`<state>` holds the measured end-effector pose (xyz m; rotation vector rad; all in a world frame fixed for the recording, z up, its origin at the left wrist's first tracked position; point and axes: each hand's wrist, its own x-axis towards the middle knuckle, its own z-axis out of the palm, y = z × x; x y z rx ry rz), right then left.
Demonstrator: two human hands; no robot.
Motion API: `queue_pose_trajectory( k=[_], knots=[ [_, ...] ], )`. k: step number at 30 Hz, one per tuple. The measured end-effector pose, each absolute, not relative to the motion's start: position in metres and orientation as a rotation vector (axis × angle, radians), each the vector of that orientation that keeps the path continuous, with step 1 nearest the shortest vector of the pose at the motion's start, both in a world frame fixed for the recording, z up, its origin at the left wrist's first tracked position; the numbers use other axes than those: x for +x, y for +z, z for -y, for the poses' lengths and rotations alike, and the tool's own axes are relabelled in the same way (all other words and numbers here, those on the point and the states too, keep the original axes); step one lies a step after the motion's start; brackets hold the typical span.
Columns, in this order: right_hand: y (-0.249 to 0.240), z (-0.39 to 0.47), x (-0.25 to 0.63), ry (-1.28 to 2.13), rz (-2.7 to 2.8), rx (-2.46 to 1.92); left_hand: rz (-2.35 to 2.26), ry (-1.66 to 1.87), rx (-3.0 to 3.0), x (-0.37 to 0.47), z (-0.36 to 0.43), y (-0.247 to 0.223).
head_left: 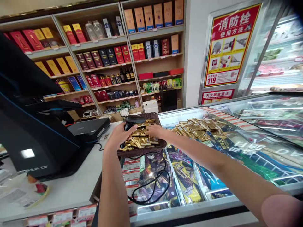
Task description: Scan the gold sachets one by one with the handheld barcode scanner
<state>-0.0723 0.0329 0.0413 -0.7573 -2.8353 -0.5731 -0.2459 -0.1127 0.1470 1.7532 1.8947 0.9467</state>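
Note:
A brown woven basket [142, 153] full of shiny gold packets [139, 142] stands on the glass top of a freezer. At its left side, my left hand [121, 134] is closed around a black handheld scanner [133, 119], which lies over the basket's far left part. My right hand [155, 130] reaches in from the right, its bent fingers closed on gold packets near the middle; the fingertips are partly hidden among them. A black cable [169, 181] loops over the glass in front of the basket. More gold packets [199, 127] lie in a loose pile to the right.
A large black checkout machine [44, 135] stands on the white counter [71, 186] at left, beside a flat black device [88, 129]. Under the freezer glass lie packaged goods and wire dividers [174, 173]. Shelves [104, 66] of boxes and bottles line the back wall.

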Motion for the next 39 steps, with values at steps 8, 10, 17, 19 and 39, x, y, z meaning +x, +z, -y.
queue_pose_trajectory(
  k=[8,10,17,19,39],
  knots=[
    [0.062,-0.057,-0.067,-0.679,2.954,-0.442,-1.821,1.013,1.758,-0.250,0.118,0.149],
    [0.067,-0.055,-0.053,-0.513,2.912,-0.491,-1.804,1.041,1.741,-0.251,0.117,0.149],
    [0.068,-0.034,0.013,0.367,2.095,-1.092,-1.809,1.204,1.686,-0.248,0.109,0.146],
    [0.066,-0.030,0.036,0.642,1.872,-1.117,-1.779,1.145,1.708,-0.243,0.107,0.144],
    [0.094,-0.026,0.128,1.109,1.559,-1.375,-1.581,1.160,1.851,-0.139,0.073,0.107]
  ],
)
